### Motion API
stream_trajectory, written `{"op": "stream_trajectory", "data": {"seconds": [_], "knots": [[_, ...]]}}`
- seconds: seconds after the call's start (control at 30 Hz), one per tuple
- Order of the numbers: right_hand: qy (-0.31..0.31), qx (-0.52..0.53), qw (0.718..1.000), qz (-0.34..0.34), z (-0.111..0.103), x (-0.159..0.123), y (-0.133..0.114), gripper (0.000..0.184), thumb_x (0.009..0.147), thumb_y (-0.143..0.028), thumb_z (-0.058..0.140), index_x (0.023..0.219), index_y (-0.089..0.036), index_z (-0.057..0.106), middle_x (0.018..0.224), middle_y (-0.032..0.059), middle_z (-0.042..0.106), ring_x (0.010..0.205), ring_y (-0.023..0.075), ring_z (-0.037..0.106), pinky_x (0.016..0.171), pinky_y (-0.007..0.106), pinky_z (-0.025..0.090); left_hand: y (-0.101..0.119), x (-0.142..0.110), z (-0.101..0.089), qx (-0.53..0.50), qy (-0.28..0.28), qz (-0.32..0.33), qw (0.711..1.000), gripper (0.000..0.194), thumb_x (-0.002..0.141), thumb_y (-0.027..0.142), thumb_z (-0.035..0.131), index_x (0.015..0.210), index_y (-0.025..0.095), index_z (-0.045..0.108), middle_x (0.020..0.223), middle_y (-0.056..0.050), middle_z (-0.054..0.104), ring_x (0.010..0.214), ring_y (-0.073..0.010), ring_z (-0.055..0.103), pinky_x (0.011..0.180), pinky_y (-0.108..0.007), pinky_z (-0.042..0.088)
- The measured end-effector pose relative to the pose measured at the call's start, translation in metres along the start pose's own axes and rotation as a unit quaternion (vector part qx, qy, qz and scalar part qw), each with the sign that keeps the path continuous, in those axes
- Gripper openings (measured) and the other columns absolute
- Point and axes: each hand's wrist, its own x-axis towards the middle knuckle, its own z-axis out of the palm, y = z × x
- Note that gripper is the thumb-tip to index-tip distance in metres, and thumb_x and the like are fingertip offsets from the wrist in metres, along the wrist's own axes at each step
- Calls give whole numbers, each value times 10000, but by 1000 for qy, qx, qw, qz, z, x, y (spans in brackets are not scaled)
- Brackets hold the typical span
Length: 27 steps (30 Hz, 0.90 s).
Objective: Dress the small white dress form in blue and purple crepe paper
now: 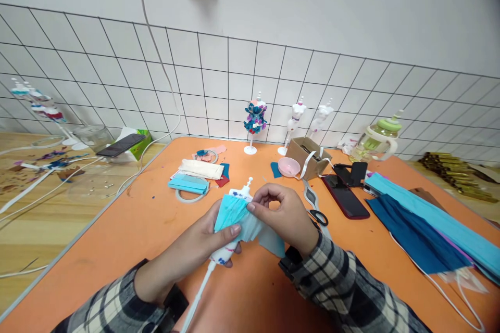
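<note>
My left hand is wrapped round a small white mannequin figure on a white stem, which is draped in light blue cloth. My thumb presses the cloth against the figure's body. My right hand pinches the cloth near the figure's top, fingers closed on its edge. Both hands work low over the middle of the orange table. The figure's neck knob pokes out above the cloth.
Scissors, a dark phone, a small brown box, a pink dish and folded blue fabrics lie to the right. Other mannequins stand by the wire grid. A blue pouch lies to the left.
</note>
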Motion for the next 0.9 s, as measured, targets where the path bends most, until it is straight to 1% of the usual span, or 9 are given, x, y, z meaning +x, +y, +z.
{"op": "stream_trajectory", "data": {"seconds": [0.07,0.17,0.3,0.43,0.57,0.63,0.73,0.83,0.9], "knots": [[8,1,1000,-6,2,-1,0,105,751,-279,700,726,-186,658,686,8,659,660,140,585,626,254,482,1,0,0,8,8,15,1000,629,830,545,715,1327,257,459,910,-48,666,769,-207,657,604,-306,578],[15,-5,1000,-8,5,-3,2,109,767,-282,686,752,-195,623,675,-5,628,658,138,569,632,255,471,2,0,2,6,25,25,999,628,820,575,709,1301,241,482,836,-36,664,691,-194,650,552,-290,573],[22,17,1000,-8,8,-6,6,276,790,-356,689,949,-220,509,712,-39,594,675,137,571,658,255,461,4,0,2,-40,26,21,999,644,800,584,721,1272,211,488,735,-23,664,573,-178,629,442,-249,532],[-81,23,996,9,1,-6,3,337,801,-402,686,1031,-215,527,817,-12,665,781,165,630,722,270,466,8,-2,-4,-82,30,19,996,569,805,545,733,1193,187,521,713,-26,669,521,-152,609,403,-222,521],[-169,-18,984,52,-10,-1,-3,197,821,-372,686,876,-185,651,866,19,719,828,187,658,761,284,484,11,-3,-9,-101,49,29,993,533,822,505,732,1195,185,526,707,-17,659,534,-149,609,402,-221,536],[-206,-6,977,58,-14,0,-3,241,875,-413,633,863,-181,696,840,20,725,790,181,658,726,277,493,12,-3,-11,-93,51,28,994,531,837,496,722,1225,198,516,732,-21,669,573,-160,634,425,-223,549],[-248,-16,968,15,-17,1,-4,297,910,-441,608,845,-193,757,843,22,726,805,177,658,738,270,496,10,-2,-13,-64,43,30,997,559,851,496,709,1283,211,501,752,-28,683,620,-181,661,446,-228,556],[-249,-26,967,-39,-19,1,-5,281,889,-453,653,841,-215,793,900,38,716,869,184,654,803,279,507,6,0,-14,-36,31,39,998,568,865,496,692,1323,218,501,733,-21,676,608,-183,649,455,-244,554],[-255,-7,966,-43,-21,1,-6,283,882,-465,665,847,-217,798,873,36,708,842,179,652,790,281,518,2,0,-14,-23,28,40,999,524,878,494,676,1301,223,527,726,-16,669,607,-181,643,465,-249,551]]}}
